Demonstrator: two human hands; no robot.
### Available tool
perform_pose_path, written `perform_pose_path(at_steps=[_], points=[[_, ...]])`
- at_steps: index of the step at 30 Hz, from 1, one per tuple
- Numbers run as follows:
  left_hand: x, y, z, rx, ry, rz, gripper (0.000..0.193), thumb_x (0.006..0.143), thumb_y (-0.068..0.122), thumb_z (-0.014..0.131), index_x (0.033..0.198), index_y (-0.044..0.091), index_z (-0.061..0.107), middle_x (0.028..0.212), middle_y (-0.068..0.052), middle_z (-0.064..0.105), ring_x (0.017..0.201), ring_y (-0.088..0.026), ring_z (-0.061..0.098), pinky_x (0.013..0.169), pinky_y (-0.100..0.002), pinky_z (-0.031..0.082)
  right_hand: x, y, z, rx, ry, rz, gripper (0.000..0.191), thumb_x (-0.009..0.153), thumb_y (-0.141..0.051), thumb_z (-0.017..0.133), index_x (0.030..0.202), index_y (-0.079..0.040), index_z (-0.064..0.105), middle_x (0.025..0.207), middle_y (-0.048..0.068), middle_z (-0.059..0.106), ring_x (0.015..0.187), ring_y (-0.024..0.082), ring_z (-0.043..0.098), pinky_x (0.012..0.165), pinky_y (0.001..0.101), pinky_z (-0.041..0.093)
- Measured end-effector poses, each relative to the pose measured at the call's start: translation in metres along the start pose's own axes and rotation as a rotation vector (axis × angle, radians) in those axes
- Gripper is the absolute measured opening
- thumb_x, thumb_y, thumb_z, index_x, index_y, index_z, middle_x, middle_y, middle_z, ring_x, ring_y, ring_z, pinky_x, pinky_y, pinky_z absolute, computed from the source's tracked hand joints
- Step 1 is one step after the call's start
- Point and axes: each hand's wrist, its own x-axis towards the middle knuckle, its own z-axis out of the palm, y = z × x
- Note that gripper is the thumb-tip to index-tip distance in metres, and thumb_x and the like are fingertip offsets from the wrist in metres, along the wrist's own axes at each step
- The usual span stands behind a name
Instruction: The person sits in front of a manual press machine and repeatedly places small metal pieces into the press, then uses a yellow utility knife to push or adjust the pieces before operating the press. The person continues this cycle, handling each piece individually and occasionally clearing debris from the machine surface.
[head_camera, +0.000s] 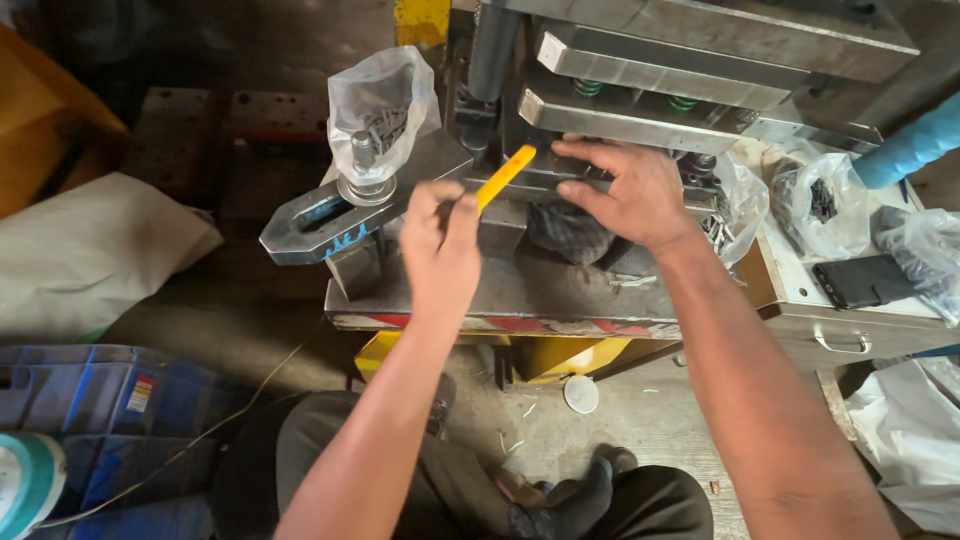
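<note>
On the press bed, working left to right: a slotted steel clamp is lying under a bolt, with a clear plastic bag of small parts resting behind it. The left hand is pinching a yellow stick between closed fingers, tip angling toward the die block. The right hand is lying with fingers spread against the die's lower plate. A black phone is sitting on the cabinet at right.

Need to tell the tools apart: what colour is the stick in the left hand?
Yellow; the stick shows clearly in the head view, pinched in the left hand.
</note>
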Motion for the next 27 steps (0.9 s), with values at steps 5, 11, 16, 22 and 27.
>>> perform_pose_path(at_steps=[5,11,16,22,27], points=[[-0.025,0.011,-0.055,-0.136,-0.153,-0.182,0.006,0.1,0.003,0.062,0.104,0.004,0.058,0.075,0.003,0.057,0.058,-0.002,0.044,0.05,-0.021,0.034,0.003,-0.005,0.002,-0.157,0.037,-0.009,0.067,0.083,-0.049,0.083,0.138,-0.015,0.064,0.126,0.017,0.069,0.112,0.041,0.065,0.092,0.0467,0.051],[-0.015,-0.009,-0.079,-0.026,-0.304,-0.223,0.003,0.101,0.003,0.063,0.102,0.003,0.06,0.076,0.005,0.054,0.062,-0.001,0.044,0.054,-0.021,0.034,0.005,-0.017,0.005,-0.198,0.0,-0.034,0.054,0.085,-0.043,0.079,0.134,-0.021,0.072,0.123,0.013,0.07,0.105,0.037,0.067,0.086,0.0473,0.053],[-0.013,-0.015,-0.084,-0.034,-0.362,-0.194,0.004,0.101,0.005,0.063,0.1,0.004,0.059,0.078,0.007,0.053,0.066,0.0,0.043,0.057,-0.02,0.035,0.0,-0.031,0.016,-0.142,0.207,-0.141,0.034,0.084,-0.031,0.085,0.113,-0.015,0.077,0.119,0.004,0.072,0.106,0.028,0.068,0.09,0.0443,0.049],[-0.013,-0.014,-0.088,-0.002,-0.348,-0.165,0.004,0.101,0.004,0.063,0.1,0.004,0.059,0.08,0.008,0.051,0.07,0.0,0.042,0.061,-0.02,0.034,-0.005,-0.049,0.03,-0.231,0.385,-0.174,0.011,0.094,-0.015,0.082,0.102,-0.012,0.075,0.105,0.003,0.07,0.099,0.028,0.064,0.09,0.0417,0.047],[-0.01,-0.018,-0.09,-0.035,-0.354,-0.161,0.004,0.101,0.004,0.063,0.1,0.004,0.059,0.08,0.008,0.051,0.071,0.0,0.042,0.061,-0.02,0.035,-0.008,-0.056,0.018,-0.424,0.331,-0.134,0.007,0.096,-0.007,0.077,0.102,-0.01,0.075,0.097,0.005,0.069,0.093,0.029,0.064,0.085,0.0435,0.046]])
